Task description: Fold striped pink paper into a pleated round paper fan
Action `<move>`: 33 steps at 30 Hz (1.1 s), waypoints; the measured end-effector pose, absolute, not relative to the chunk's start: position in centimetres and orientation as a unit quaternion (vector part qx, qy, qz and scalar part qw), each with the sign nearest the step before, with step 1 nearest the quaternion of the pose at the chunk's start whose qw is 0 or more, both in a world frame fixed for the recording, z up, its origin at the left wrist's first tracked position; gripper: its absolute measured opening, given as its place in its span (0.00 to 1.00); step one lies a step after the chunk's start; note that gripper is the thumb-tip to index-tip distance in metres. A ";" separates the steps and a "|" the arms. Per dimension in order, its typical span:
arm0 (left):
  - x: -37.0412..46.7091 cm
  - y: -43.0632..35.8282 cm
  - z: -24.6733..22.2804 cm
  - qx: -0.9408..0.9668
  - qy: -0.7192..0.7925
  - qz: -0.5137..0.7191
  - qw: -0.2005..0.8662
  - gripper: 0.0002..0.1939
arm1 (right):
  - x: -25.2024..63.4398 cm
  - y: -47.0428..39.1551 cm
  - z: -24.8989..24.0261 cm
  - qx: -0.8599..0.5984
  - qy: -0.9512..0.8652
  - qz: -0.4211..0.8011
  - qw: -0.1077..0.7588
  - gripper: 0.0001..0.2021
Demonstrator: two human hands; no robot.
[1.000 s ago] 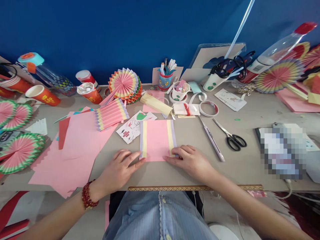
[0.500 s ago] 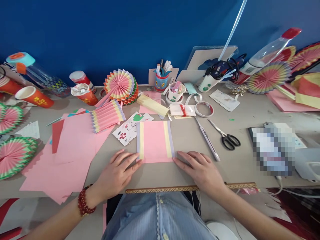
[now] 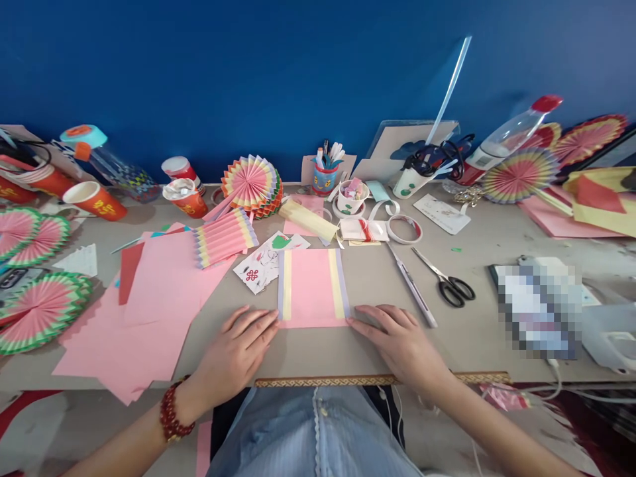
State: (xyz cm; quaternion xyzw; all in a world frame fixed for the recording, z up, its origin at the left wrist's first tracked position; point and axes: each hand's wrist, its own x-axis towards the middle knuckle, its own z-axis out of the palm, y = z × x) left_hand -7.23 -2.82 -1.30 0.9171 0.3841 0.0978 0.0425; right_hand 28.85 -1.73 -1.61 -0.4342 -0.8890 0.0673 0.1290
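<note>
A pink sheet of paper (image 3: 312, 288) with yellow and lilac strips down both sides lies flat on the table before me. My left hand (image 3: 241, 348) rests palm down at its near left corner, fingertips against the edge and fingers stretched out. At the near right corner, my right hand (image 3: 402, 341) lies in the same way, its fingertips touching the paper's side. Neither hand grips anything. Just beyond the sheet's left corner is a white card (image 3: 261, 264) with a red and green print.
A craft knife (image 3: 413, 288) and scissors (image 3: 450, 281) lie right of the paper. Pink sheets (image 3: 163, 291) and a pleated strip (image 3: 223, 238) spread to the left. Behind stand a folded paper rosette (image 3: 248, 182), a tape roll (image 3: 405, 229) and red cups (image 3: 99, 200). A phone (image 3: 536, 311) lies far right.
The camera view has shifted, so things on the table appear moved in the picture. Both hands stay by the near corners of the paper, almost unmoved relative to it.
</note>
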 end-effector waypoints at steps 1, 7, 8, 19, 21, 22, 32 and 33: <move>-7.3 -2.7 -1.4 0.918 0.380 0.102 0.045 0.21 | 28.6 -1.5 -1.1 -0.439 -0.884 0.076 0.142 0.24; -7.1 -2.5 -1.9 0.910 0.395 0.116 0.052 0.18 | 23.6 0.2 0.6 -0.395 -0.899 0.064 0.175 0.12; -7.1 -2.6 -1.9 0.906 0.403 0.117 0.055 0.19 | 22.7 0.5 0.4 -0.387 -0.905 0.068 0.164 0.09; -4.7 -5.2 -1.7 0.773 0.498 0.320 0.228 0.18 | 19.6 -0.5 0.5 -0.396 -0.805 0.292 0.333 0.05; -3.1 -5.0 -1.5 0.785 0.477 0.328 0.221 0.19 | 18.5 -1.0 0.7 -0.364 -0.809 0.314 0.337 0.03; -2.4 -4.7 -1.3 0.787 0.476 0.339 0.199 0.19 | 18.1 -1.2 0.8 -0.353 -0.819 0.313 0.327 0.03; -1.2 -0.5 1.9 0.863 0.428 0.267 -0.016 0.28 | 21.5 -1.3 2.5 -0.318 -0.861 -0.037 0.395 0.19; -0.9 -0.4 2.0 0.869 0.426 0.251 -0.023 0.26 | 21.7 -1.2 2.6 -0.316 -0.875 -0.050 0.365 0.18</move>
